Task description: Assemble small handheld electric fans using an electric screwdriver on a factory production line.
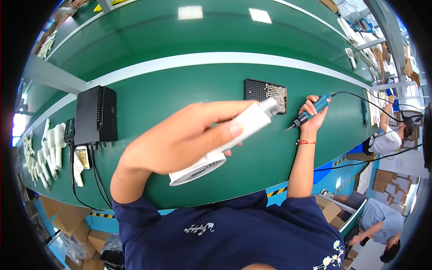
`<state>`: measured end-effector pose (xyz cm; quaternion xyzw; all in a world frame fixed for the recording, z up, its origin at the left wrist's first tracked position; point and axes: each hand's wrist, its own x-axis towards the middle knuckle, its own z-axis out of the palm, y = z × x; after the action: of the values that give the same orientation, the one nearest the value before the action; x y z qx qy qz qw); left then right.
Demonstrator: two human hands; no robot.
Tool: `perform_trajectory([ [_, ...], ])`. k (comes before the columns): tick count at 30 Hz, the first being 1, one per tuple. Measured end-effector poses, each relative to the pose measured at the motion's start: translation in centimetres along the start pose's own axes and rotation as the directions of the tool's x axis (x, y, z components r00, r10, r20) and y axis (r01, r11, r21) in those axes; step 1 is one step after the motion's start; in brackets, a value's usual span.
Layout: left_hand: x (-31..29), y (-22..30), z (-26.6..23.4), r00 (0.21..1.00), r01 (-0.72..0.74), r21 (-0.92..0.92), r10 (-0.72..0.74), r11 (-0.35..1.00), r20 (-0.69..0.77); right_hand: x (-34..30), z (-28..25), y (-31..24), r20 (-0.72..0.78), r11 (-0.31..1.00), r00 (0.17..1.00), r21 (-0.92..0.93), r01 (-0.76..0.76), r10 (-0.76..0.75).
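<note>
My left hand (pixel 180 135) is wrapped round the handle of a white handheld fan (pixel 253 122). The fan's round head hangs below my palm toward me, and its grey-tipped handle end points up and to the right. My right hand (pixel 315 118) grips a teal and black electric screwdriver (pixel 318 107), its thin bit slanting down to the left, apart from the fan. Beyond the fan lies a black screw tray (pixel 252 90) with many small silver screws standing in its right part. The handle end hides a bit of the tray's near side.
A black power box (pixel 95 116) with cables stands at the left, beside several white handheld fans (pixel 54 139). A second screwdriver (pixel 365 112) hangs at the right. The screwdriver's black cable (pixel 360 93) arcs to the right. Co-workers (pixel 382 220) sit at the right. A white rail (pixel 216 57) crosses the green bench.
</note>
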<state>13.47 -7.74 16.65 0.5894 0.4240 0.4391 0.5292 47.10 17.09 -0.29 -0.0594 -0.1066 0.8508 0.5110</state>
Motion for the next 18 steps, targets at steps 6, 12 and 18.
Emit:
perform_trajectory([
  [6,0.5,-0.6,-0.4,0.975,0.205,-0.519,-0.130,0.830,0.179,-0.2,0.4,-0.3,-0.004,1.000,1.000,-0.020,-0.012,0.012],
  [12,0.0,-1.9,0.2,0.992,0.040,-0.461,0.019,0.887,0.121,-0.2,0.5,0.2,-0.016,1.000,1.000,-0.008,-0.009,0.009],
  [18,0.8,-0.9,-0.3,0.998,0.047,-0.459,-0.023,0.887,0.058,-0.1,0.6,0.1,-0.018,1.000,1.000,-0.012,0.006,-0.006],
])
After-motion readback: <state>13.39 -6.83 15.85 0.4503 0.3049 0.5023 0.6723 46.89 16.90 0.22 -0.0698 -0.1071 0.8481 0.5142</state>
